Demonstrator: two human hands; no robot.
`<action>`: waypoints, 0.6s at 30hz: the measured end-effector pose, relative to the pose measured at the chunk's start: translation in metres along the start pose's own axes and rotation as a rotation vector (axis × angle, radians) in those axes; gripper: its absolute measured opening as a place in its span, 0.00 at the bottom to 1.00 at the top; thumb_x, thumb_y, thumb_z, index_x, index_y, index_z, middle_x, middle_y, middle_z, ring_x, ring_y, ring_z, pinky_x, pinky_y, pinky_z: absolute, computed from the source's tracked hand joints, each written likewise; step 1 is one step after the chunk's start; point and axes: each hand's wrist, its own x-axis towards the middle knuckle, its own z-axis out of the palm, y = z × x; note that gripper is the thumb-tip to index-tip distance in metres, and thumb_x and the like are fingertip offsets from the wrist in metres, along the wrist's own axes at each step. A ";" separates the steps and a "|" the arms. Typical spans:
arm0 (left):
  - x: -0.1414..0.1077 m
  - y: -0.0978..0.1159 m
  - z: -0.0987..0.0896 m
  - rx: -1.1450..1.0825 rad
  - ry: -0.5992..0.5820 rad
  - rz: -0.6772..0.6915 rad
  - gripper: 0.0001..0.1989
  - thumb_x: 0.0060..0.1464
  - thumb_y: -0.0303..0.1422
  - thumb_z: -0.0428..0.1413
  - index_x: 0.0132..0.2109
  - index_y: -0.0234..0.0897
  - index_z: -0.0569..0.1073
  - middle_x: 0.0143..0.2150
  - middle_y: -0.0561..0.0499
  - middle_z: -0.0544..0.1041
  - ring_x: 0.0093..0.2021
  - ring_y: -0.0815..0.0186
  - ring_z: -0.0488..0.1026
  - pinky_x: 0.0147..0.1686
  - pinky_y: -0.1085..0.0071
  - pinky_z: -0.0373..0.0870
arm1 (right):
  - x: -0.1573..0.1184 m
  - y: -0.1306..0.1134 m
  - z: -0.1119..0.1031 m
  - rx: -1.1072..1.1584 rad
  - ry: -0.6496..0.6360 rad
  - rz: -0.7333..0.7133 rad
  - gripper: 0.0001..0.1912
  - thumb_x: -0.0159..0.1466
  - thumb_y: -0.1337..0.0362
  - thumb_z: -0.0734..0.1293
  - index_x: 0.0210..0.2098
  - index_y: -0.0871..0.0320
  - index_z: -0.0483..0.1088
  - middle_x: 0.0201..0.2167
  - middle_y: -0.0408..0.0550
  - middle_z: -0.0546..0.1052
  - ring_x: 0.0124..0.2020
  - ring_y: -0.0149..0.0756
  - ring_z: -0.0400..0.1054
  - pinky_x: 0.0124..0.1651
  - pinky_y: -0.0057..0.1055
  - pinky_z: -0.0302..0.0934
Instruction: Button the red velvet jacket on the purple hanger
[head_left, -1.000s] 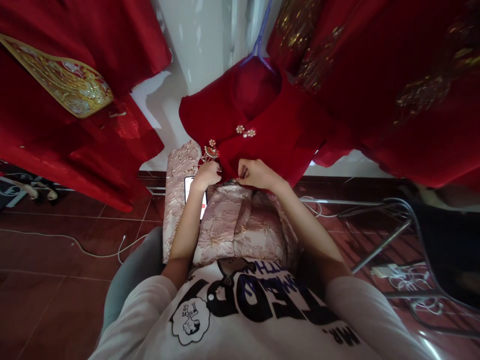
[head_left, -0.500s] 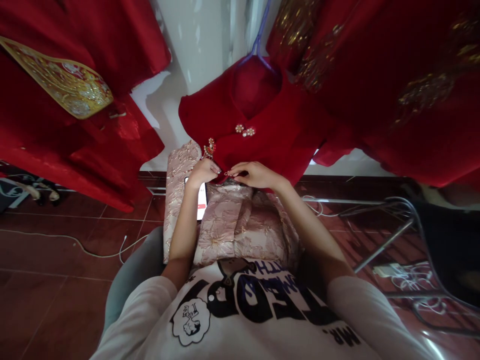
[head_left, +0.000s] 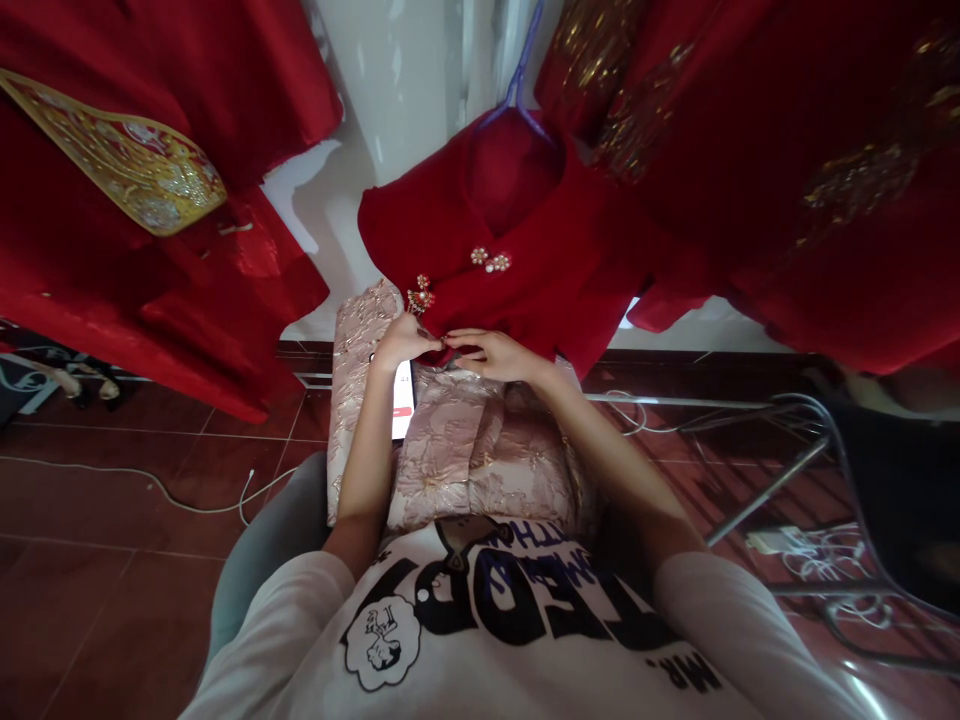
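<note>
A red garment (head_left: 525, 220) hangs on a purple hanger (head_left: 516, 92), with beaded flower ornaments (head_left: 491, 261) on its front and a dangling ornament (head_left: 421, 295) at its left side. Its lower edge meets both hands. My left hand (head_left: 406, 342) is closed, fingertips pinching at that edge. Close beside it, my right hand (head_left: 491, 354) has its thumb and forefinger at the same spot, the other fingers bent; what they hold is too small to name. Pink brocade cloth (head_left: 450, 450) lies over my lap, and a lit phone (head_left: 403, 400) lies under my left wrist.
Red garments hang at the left (head_left: 150, 90) and right (head_left: 750, 220). A black chair (head_left: 892, 490) with a metal frame stands at the right, near white cables (head_left: 825, 560). A thin cable (head_left: 172, 500) crosses the tiled floor at the left.
My right hand has moved slightly left and its fingertips are now nearer my left fingertips. The small loop seen between the hands is now hidden by the fingers.
</note>
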 end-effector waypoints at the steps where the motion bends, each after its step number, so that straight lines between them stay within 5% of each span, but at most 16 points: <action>1: 0.001 -0.001 0.001 0.017 0.016 0.002 0.06 0.36 0.27 0.63 0.22 0.33 0.71 0.21 0.58 0.68 0.25 0.71 0.63 0.26 0.75 0.56 | 0.000 0.001 0.000 0.005 -0.007 0.002 0.21 0.68 0.66 0.68 0.60 0.55 0.77 0.69 0.53 0.69 0.66 0.46 0.70 0.65 0.48 0.71; 12: 0.007 -0.011 0.000 0.084 0.036 0.077 0.04 0.39 0.28 0.60 0.23 0.31 0.79 0.20 0.56 0.73 0.26 0.67 0.70 0.29 0.75 0.61 | 0.000 -0.002 -0.003 -0.038 -0.029 0.007 0.25 0.68 0.64 0.69 0.64 0.56 0.74 0.72 0.54 0.66 0.68 0.49 0.69 0.66 0.46 0.70; 18: 0.008 -0.018 -0.007 0.061 0.013 0.044 0.05 0.41 0.29 0.66 0.30 0.34 0.86 0.30 0.49 0.84 0.32 0.63 0.77 0.36 0.70 0.70 | 0.000 -0.002 -0.001 -0.005 -0.027 0.022 0.25 0.69 0.58 0.70 0.65 0.52 0.73 0.73 0.50 0.64 0.70 0.50 0.66 0.68 0.51 0.67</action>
